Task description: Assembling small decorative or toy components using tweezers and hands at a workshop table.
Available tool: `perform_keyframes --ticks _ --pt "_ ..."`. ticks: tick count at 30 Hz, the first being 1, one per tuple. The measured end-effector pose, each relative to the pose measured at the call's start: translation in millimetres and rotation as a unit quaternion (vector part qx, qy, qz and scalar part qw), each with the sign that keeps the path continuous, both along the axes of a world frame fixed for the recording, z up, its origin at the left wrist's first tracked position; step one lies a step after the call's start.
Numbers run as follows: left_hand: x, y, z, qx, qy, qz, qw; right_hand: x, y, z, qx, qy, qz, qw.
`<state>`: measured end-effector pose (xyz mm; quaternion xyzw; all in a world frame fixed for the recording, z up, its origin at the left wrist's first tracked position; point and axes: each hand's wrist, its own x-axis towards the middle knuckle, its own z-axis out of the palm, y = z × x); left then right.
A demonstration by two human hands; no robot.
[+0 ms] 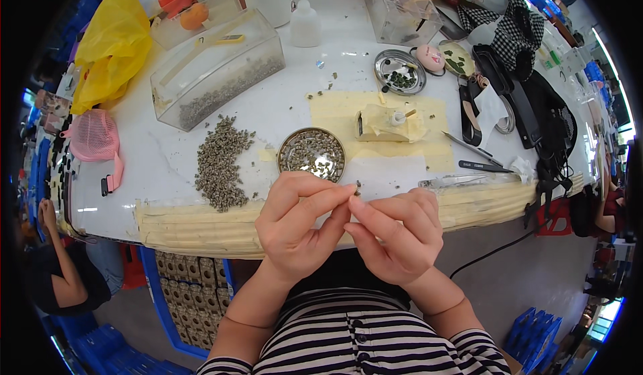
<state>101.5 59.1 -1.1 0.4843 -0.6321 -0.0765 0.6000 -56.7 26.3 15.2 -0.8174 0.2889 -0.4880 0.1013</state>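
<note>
My left hand (295,224) and my right hand (403,235) meet fingertip to fingertip above the table's front edge. Thumbs and forefingers of both are pinched together around a tiny dark metal part (358,188), mostly covered by the fingers. Just beyond my left hand is a round dish (280,152) with many small metal parts in it. A loose pile of similar small grey-brown metal parts (224,167) lies to its left. Beyond my right hand, a small block wrapped in cream tape (385,126) carries a white nub on top.
A clear plastic box (216,73) of metal parts stands far left, beside a yellow bag (114,46) and a pink mesh pouch (94,136). Tweezers (482,166) and a round metal tray (400,72) lie right. A white squeeze bottle (305,26) stands behind. Cream padding (201,231) lines the front edge.
</note>
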Motion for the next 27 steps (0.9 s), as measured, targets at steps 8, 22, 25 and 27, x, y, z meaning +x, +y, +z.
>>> perform_keyframes --ticks 8,22,25,27 --pt "2 -1 4 -0.017 -0.016 -0.027 0.999 1 -6 -14 0.293 -0.153 0.1 0.938" --pt "1 -1 3 -0.016 -0.008 -0.014 1.0 2 -1 -12 0.18 -0.097 0.021 0.979" --pt "2 -1 3 -0.023 -0.02 -0.023 0.999 0 -3 -15 0.312 -0.161 0.12 0.929" --pt "1 -1 3 -0.023 -0.019 -0.019 0.999 0 -3 -12 0.327 -0.182 0.107 0.921"
